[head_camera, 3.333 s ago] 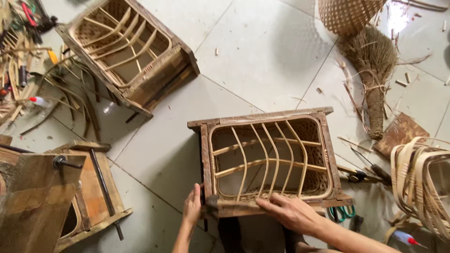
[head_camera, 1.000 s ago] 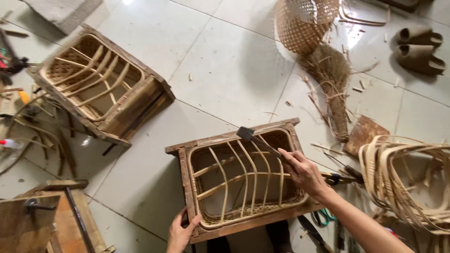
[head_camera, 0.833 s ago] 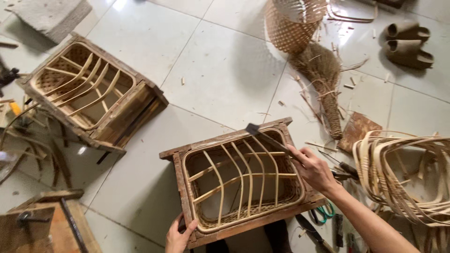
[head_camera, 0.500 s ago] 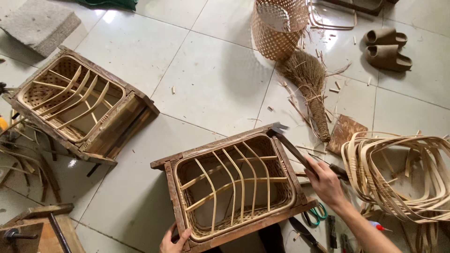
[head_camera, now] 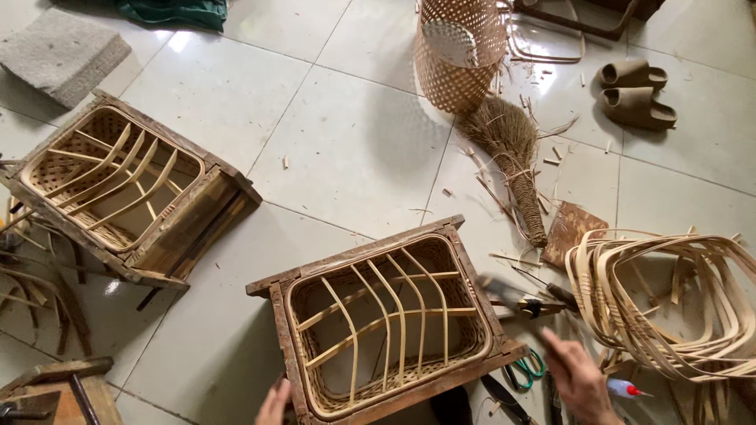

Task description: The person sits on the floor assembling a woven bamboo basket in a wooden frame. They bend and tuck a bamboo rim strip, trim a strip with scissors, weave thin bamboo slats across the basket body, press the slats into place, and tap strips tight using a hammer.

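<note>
Two hands on a wood-framed rattan basket mould, tiled floor.
Left hand [head_camera: 273, 401] touches the near edge of the wooden frame [head_camera: 358, 266], woven basket [head_camera: 386, 327] seated inside it. Right hand [head_camera: 579, 382] has its grip closed on a motion-blurred tool [head_camera: 504, 293], just beside the frame's right edge. Second frame with basket [head_camera: 118, 189] lies tilted to the left. Bent rattan hoops [head_camera: 669, 307] stacked right; broom [head_camera: 512, 157], tall woven basket [head_camera: 465, 47], slippers [head_camera: 634, 94] farther off. Scissors [head_camera: 524, 370] near the right hand.

The left hand [head_camera: 274, 403] is cut off by the bottom edge, only its fingers showing. The right hand [head_camera: 579, 382] grips a tool [head_camera: 504, 293] smeared by motion blur, its kind unreadable. The bent-strip hoops [head_camera: 669, 303] run past the right edge.
</note>
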`<state>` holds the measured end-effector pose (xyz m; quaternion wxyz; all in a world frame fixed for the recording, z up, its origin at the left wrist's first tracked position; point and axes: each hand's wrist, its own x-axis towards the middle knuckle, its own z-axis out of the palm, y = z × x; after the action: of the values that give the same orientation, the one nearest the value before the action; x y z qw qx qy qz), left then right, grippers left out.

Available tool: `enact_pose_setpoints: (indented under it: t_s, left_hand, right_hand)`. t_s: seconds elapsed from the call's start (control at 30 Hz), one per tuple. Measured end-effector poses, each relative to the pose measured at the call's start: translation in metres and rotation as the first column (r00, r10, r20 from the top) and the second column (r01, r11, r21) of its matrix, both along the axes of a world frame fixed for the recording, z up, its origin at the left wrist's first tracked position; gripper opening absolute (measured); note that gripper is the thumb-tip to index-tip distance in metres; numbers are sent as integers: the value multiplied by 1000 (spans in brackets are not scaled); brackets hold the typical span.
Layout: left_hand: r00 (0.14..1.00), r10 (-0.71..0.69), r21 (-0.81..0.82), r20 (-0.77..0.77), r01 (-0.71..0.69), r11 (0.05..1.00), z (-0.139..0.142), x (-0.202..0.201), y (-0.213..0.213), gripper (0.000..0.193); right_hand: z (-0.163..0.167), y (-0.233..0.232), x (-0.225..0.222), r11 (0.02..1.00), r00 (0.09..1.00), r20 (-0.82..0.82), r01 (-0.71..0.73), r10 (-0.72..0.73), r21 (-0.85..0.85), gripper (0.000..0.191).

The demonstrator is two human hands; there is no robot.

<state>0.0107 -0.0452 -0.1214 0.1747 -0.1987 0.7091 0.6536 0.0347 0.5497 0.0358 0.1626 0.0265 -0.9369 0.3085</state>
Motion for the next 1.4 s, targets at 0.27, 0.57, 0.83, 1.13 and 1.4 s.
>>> enact_pose_setpoints:
  t_s: [0.27,0.57,0.83,1.13,1.4]
  left_hand:
    - [947,-245,-286,208,298,911,6,-82,-34,59]
    - [941,-298,-191,157,325,926,-16,-88,-34,67]
    - [906,-103,-2,411,114,993,-35,-85,-23,75]
    - [991,-103,-363,87,127,923,-32,-65,-55,47]
    - [1000,28,-565,-1,-24,825,-25,-59,-82,42]
  right_hand:
    - [-61,34,-131,909,744,528,384,-410,163,57]
    - [-116,41,-170,885,916,341,34,-213,464,53]
    - [-159,-1,-210,985,529,834,-17,154,-172,48]
    - [-112,34,-204,977,386,899,-126,209,-173,45]
    - [-76,31,-209,887,797,513,-58,317,-458,59]
